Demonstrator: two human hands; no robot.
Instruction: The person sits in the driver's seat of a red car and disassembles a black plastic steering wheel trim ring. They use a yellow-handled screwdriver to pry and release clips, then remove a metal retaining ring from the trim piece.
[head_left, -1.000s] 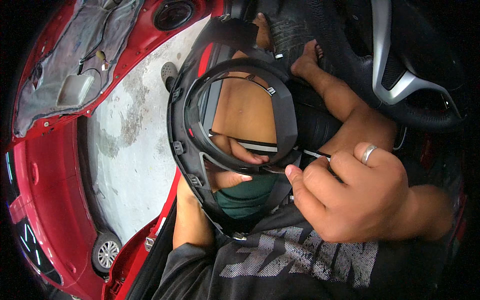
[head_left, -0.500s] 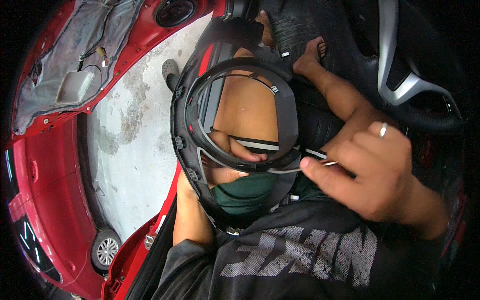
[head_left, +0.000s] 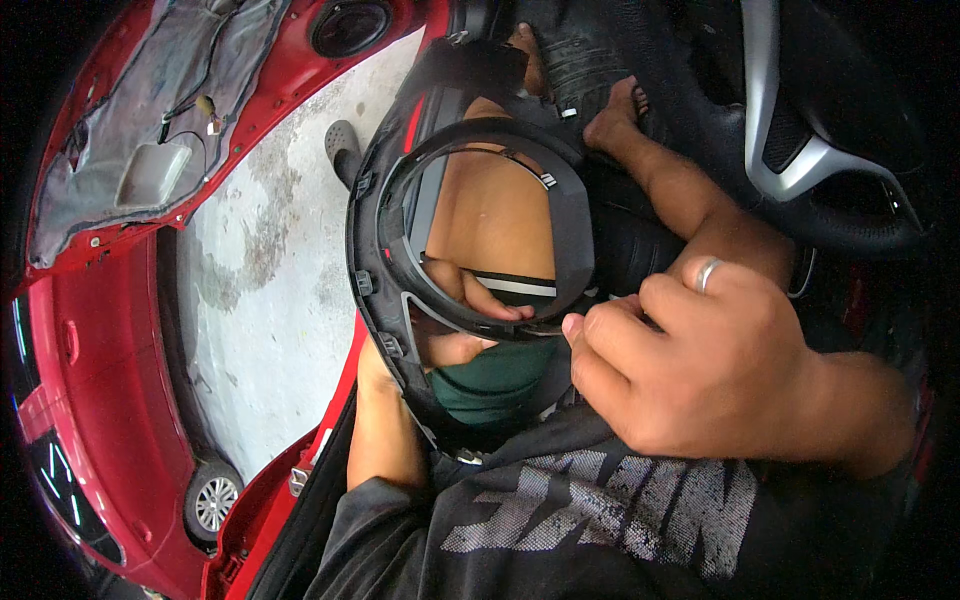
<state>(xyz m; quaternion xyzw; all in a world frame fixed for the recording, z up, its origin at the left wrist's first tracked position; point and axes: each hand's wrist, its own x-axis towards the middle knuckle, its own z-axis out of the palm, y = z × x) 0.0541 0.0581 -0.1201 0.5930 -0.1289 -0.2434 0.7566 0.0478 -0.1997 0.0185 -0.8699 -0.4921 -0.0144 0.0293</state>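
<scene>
Across my lap lies a black plastic trim panel [head_left: 405, 375] with a large round ringed opening and clips along its left edge. My left hand [head_left: 465, 300] is closed on the lower rim of the ring, its fingers showing through the opening and the thumb below. My right hand [head_left: 690, 365], with a ring on one finger, is closed in a pinch at the lower right of the ringed opening. Whatever lies between its fingertips is mostly hidden. Through the opening I see my bare leg and the striped hem of green shorts.
A steering wheel [head_left: 790, 180] with silver spokes stands at upper right. An open red door [head_left: 115, 225], its inner lining bare and a connector hanging, is at upper left. Outside are a concrete floor [head_left: 290, 230], a grey clog [head_left: 342, 150] and a red car [head_left: 100, 390].
My right hand has come left and closer to the ring. The thin pale strip that ran from the ring's lower edge to its fingers is now mostly hidden. My left hand keeps its hold.
</scene>
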